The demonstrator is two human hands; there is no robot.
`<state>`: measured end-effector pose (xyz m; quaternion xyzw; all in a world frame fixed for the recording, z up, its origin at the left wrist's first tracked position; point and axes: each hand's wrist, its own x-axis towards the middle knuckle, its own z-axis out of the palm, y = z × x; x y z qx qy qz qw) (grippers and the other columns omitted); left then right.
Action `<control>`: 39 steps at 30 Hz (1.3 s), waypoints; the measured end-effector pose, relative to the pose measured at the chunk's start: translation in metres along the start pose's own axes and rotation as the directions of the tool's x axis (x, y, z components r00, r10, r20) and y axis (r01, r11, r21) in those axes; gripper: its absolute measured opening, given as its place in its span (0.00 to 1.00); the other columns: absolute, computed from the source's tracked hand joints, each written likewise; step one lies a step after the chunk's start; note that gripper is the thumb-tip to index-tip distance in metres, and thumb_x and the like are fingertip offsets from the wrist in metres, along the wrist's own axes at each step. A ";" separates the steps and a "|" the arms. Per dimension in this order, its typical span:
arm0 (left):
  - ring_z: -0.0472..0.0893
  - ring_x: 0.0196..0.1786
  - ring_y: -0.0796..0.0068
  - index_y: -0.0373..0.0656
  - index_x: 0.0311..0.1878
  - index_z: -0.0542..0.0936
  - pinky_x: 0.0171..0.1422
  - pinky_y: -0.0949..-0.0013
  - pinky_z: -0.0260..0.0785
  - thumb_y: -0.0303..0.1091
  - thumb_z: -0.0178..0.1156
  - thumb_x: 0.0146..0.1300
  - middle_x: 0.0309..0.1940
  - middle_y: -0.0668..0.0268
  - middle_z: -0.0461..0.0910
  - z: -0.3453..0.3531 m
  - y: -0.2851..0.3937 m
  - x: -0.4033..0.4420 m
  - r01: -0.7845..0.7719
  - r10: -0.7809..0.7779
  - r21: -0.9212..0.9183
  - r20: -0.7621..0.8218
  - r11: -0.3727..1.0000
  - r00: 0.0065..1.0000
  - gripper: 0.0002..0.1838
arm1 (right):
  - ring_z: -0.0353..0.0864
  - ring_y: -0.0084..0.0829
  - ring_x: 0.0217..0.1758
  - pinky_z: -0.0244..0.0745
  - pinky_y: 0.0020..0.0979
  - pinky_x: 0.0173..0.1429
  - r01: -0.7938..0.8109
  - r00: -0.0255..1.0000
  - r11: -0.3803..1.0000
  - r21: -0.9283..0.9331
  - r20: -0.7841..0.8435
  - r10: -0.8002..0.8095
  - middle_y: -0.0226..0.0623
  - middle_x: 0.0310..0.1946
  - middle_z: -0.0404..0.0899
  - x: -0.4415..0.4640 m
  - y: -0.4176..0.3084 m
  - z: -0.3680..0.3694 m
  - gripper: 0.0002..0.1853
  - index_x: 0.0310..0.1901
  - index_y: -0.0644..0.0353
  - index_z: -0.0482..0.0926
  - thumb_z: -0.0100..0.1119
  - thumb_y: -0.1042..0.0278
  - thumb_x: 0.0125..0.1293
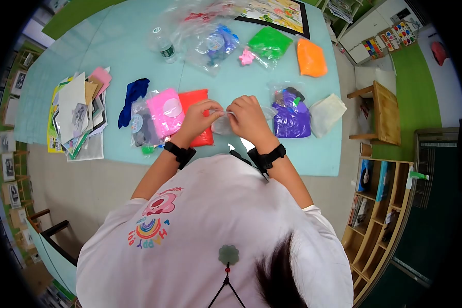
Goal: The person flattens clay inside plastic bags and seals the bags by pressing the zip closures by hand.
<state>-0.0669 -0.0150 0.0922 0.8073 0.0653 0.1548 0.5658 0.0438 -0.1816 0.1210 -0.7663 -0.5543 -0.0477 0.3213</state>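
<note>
Close together at the table's near side, my left hand (199,121) and my right hand (249,119) both pinch the edge of a clear plastic bag (222,126). Most of the bag lies behind my fingers, and I cannot make out what it holds. A red pack (206,137) lies beneath and beside my left hand, with a pink pack (165,114) left of it. To the right of my right hand is a purple pack (292,122) in clear plastic. A whitish pack (328,115) lies beyond it.
A grey pack (145,129) and dark blue cloth-like piece (132,102) lie left. Papers (72,110) are stacked further left. A bottle (164,46), green pack (270,43), orange pack (311,58) and framed picture (280,14) are farther back. A wooden stool (379,113) stands right.
</note>
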 end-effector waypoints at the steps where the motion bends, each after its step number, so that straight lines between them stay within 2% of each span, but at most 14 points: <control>1: 0.81 0.42 0.73 0.37 0.39 0.84 0.50 0.71 0.73 0.26 0.69 0.60 0.38 0.63 0.84 0.003 -0.002 -0.001 0.002 -0.002 -0.016 -0.021 1.000 1.000 0.06 | 0.76 0.38 0.44 0.67 0.38 0.53 0.008 1.000 1.000 0.007 -0.011 -0.008 0.35 0.33 0.79 0.000 -0.002 -0.001 0.05 0.33 0.59 0.82 0.65 0.76 0.52; 5: 0.82 0.41 0.73 0.35 0.35 0.84 0.49 0.71 0.74 0.23 0.69 0.58 0.37 0.62 0.84 0.007 0.003 -0.005 -0.014 0.013 -0.009 -0.048 1.000 0.999 0.03 | 0.76 0.38 0.42 0.67 0.37 0.52 0.042 0.999 0.998 0.046 -0.012 -0.042 0.36 0.31 0.79 0.000 -0.001 0.000 0.05 0.32 0.59 0.82 0.65 0.77 0.52; 8: 0.82 0.41 0.73 0.35 0.34 0.84 0.49 0.71 0.74 0.23 0.69 0.58 0.36 0.62 0.84 0.009 0.007 -0.010 0.026 -0.027 -0.015 -0.048 1.000 0.998 0.03 | 0.76 0.38 0.41 0.68 0.37 0.51 0.010 0.999 1.000 0.025 0.030 -0.011 0.36 0.30 0.78 -0.002 -0.003 0.000 0.05 0.32 0.60 0.82 0.65 0.78 0.52; 11: 0.82 0.41 0.73 0.35 0.34 0.84 0.49 0.71 0.74 0.23 0.69 0.59 0.36 0.63 0.84 0.009 0.001 -0.007 0.032 -0.035 -0.046 -0.068 0.998 0.997 0.03 | 0.76 0.38 0.41 0.68 0.37 0.51 -0.016 1.000 1.000 0.003 -0.010 0.016 0.36 0.30 0.78 -0.004 -0.002 0.004 0.05 0.32 0.60 0.82 0.65 0.79 0.53; 14: 0.82 0.41 0.74 0.35 0.35 0.83 0.48 0.71 0.74 0.24 0.68 0.60 0.36 0.63 0.84 0.010 0.003 -0.006 0.004 -0.007 -0.038 -0.100 0.999 0.995 0.03 | 0.74 0.38 0.41 0.68 0.38 0.52 0.038 0.986 0.999 0.017 -0.163 -0.035 0.36 0.29 0.76 -0.001 -0.009 -0.001 0.05 0.30 0.61 0.80 0.61 0.79 0.51; 20: 0.81 0.41 0.74 0.35 0.38 0.83 0.49 0.71 0.73 0.25 0.68 0.61 0.37 0.64 0.83 0.007 0.013 -0.002 -0.039 0.040 0.033 -0.015 0.999 0.999 0.05 | 0.75 0.38 0.42 0.68 0.38 0.53 0.027 0.995 0.999 -0.020 -0.095 -0.029 0.35 0.30 0.76 -0.007 -0.003 0.003 0.03 0.30 0.61 0.79 0.61 0.79 0.53; 23: 0.81 0.41 0.74 0.35 0.39 0.83 0.49 0.71 0.73 0.26 0.68 0.62 0.38 0.64 0.84 0.001 0.009 0.004 -0.055 0.052 0.108 0.029 0.993 0.998 0.06 | 0.76 0.38 0.43 0.69 0.38 0.52 0.038 0.997 0.998 -0.040 -0.072 -0.041 0.35 0.32 0.78 -0.006 0.001 0.005 0.05 0.33 0.61 0.81 0.64 0.79 0.53; 29: 0.81 0.42 0.73 0.34 0.40 0.83 0.50 0.71 0.73 0.26 0.68 0.62 0.38 0.64 0.84 0.002 0.002 0.003 0.006 -0.005 0.052 -0.020 0.999 1.000 0.06 | 0.75 0.39 0.44 0.68 0.39 0.54 0.024 0.993 1.000 -0.013 -0.118 -0.025 0.37 0.31 0.78 -0.002 -0.004 -0.001 0.06 0.33 0.62 0.82 0.63 0.78 0.51; 32: 0.81 0.42 0.71 0.35 0.40 0.82 0.49 0.70 0.74 0.27 0.68 0.61 0.38 0.62 0.84 0.001 0.007 0.004 -0.031 0.032 0.055 -0.016 0.998 0.999 0.07 | 0.75 0.39 0.43 0.68 0.39 0.54 0.015 0.995 1.000 -0.025 -0.102 -0.017 0.37 0.31 0.77 -0.003 -0.001 0.002 0.05 0.32 0.61 0.81 0.62 0.78 0.51; 35: 0.82 0.42 0.68 0.36 0.40 0.82 0.50 0.68 0.74 0.28 0.68 0.61 0.38 0.61 0.84 -0.004 0.009 0.010 -0.154 0.146 0.197 0.059 0.968 0.988 0.07 | 0.75 0.39 0.42 0.68 0.39 0.53 0.020 0.996 0.999 -0.047 -0.086 -0.024 0.36 0.30 0.77 -0.003 0.000 0.005 0.05 0.31 0.61 0.81 0.61 0.79 0.50; 38: 0.82 0.43 0.65 0.37 0.40 0.83 0.50 0.66 0.75 0.29 0.68 0.61 0.39 0.60 0.84 -0.002 0.012 0.011 -0.119 0.104 0.266 0.070 0.957 0.992 0.07 | 0.76 0.38 0.42 0.68 0.38 0.52 0.001 0.998 0.997 -0.081 -0.057 -0.006 0.35 0.31 0.78 -0.002 0.002 0.006 0.04 0.31 0.59 0.80 0.63 0.79 0.53; 39: 0.82 0.43 0.65 0.37 0.40 0.83 0.50 0.66 0.75 0.29 0.68 0.61 0.39 0.60 0.84 -0.001 0.012 0.012 -0.123 0.106 0.263 0.079 0.957 0.991 0.07 | 0.75 0.38 0.42 0.68 0.38 0.52 0.000 0.999 0.996 -0.087 -0.051 -0.005 0.36 0.31 0.77 -0.002 0.003 0.006 0.05 0.31 0.60 0.81 0.62 0.79 0.51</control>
